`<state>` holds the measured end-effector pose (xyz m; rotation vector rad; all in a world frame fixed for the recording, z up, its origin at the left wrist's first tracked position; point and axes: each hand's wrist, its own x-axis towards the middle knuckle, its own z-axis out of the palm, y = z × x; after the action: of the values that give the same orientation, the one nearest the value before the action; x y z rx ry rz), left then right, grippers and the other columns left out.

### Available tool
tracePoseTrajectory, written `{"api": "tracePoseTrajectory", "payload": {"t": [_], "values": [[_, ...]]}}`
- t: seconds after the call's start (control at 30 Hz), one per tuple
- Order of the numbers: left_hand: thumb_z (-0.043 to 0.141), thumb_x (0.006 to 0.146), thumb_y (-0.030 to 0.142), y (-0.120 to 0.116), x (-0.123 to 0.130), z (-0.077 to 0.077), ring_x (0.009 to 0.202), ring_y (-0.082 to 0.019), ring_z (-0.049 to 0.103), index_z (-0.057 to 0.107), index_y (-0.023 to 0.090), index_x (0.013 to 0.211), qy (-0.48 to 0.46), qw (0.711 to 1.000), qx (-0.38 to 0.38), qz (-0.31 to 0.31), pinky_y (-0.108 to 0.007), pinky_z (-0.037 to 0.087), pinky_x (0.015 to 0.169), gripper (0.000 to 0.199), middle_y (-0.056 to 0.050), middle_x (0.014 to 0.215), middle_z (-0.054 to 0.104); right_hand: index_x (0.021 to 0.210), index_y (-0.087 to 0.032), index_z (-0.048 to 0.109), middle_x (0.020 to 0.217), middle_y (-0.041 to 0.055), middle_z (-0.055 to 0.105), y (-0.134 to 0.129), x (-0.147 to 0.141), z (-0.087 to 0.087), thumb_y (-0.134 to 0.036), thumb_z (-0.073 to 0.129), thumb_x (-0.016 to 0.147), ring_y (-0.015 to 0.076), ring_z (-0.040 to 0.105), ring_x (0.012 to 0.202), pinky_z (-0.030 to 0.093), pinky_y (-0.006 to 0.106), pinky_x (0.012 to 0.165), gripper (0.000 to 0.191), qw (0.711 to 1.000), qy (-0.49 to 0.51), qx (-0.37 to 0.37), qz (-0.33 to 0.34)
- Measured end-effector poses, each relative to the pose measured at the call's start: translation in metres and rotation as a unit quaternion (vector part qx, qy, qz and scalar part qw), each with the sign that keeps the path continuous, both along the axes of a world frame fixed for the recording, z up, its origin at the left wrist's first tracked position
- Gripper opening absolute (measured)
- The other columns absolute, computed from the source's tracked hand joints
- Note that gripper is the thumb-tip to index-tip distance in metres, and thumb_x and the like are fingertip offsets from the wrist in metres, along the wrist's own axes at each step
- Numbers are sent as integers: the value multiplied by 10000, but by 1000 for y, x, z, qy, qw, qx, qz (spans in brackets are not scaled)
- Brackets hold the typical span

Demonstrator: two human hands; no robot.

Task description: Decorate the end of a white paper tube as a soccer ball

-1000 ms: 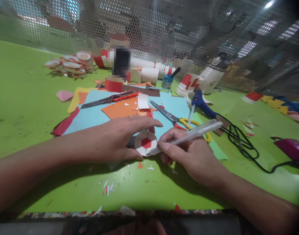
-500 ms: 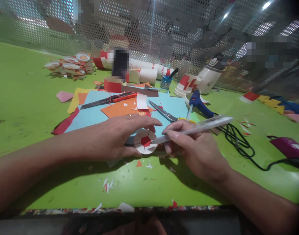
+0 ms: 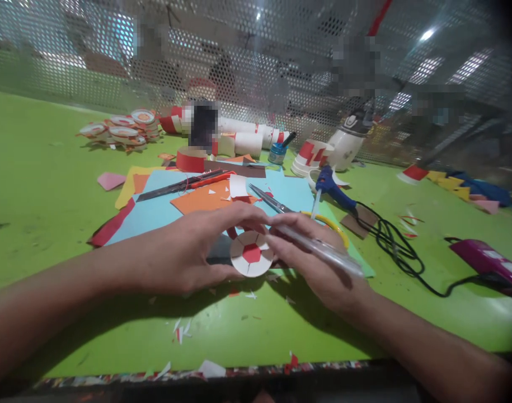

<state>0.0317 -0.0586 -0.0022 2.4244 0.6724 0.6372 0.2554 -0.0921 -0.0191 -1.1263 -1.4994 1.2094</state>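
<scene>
A small white paper disc (image 3: 251, 254) with a red centre shape and dark lines spreading from it faces me. My left hand (image 3: 188, 246) curves round its left side, thumb below and fingers above, gripping it. My right hand (image 3: 314, 252) holds a clear-barrelled pen (image 3: 323, 253) slanting down to the right, and its fingers touch the disc's right edge. Behind the hands, scissors (image 3: 272, 200) with yellow handles lie on light blue paper (image 3: 134, 215). An orange sheet (image 3: 188, 202) and dark-bladed red scissors (image 3: 184, 184) are further left.
A blue glue gun (image 3: 335, 187) with a black cord lies at right, near a purple device (image 3: 486, 260). At the back stand paper cups (image 3: 308, 158), a blue jar (image 3: 276, 153), a white bottle (image 3: 346, 143) and stacked paper discs (image 3: 123, 134). Scraps dot the green table (image 3: 125, 336).
The pen has swung from pointing at the disc to lying back over my right hand. My right fingers have moved onto the disc's edge, and the disc's pattern has turned slightly.
</scene>
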Motion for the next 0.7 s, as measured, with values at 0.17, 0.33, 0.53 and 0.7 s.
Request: {"api": "tracePoseTrajectory", "payload": {"t": [0.17,0.33,0.53,0.7], "values": [[650,859,292,-7,6,1,1073,-204,620,486,274,1245,-3,1000,1,7,-314,516,891,420,-32,1216,624,936,-232,659,804,-26,670,-1,-2,-1,-242,768,787,97,597,674,483,218,602,185,1000,7,-7,0],[649,867,331,-6,9,-1,1048,-205,606,484,242,1216,-41,998,29,40,-324,507,882,397,-49,1187,609,969,-243,625,776,-46,642,-6,-6,-2,-269,782,779,91,594,663,470,216,603,248,998,60,-17,-19],[671,848,319,-1,6,-6,1007,-204,609,468,223,1229,-48,997,59,32,-312,512,838,442,-62,1149,612,970,-251,640,798,-49,640,-9,-6,-2,-280,779,790,76,580,676,470,195,615,229,1000,24,-2,-12],[695,813,283,3,2,-12,1079,-219,594,426,247,1291,-20,997,46,56,-355,495,909,550,-74,1249,574,1072,-281,630,927,-2,702,-5,4,5,-376,671,885,138,666,811,548,250,676,214,997,38,10,-69]]}}
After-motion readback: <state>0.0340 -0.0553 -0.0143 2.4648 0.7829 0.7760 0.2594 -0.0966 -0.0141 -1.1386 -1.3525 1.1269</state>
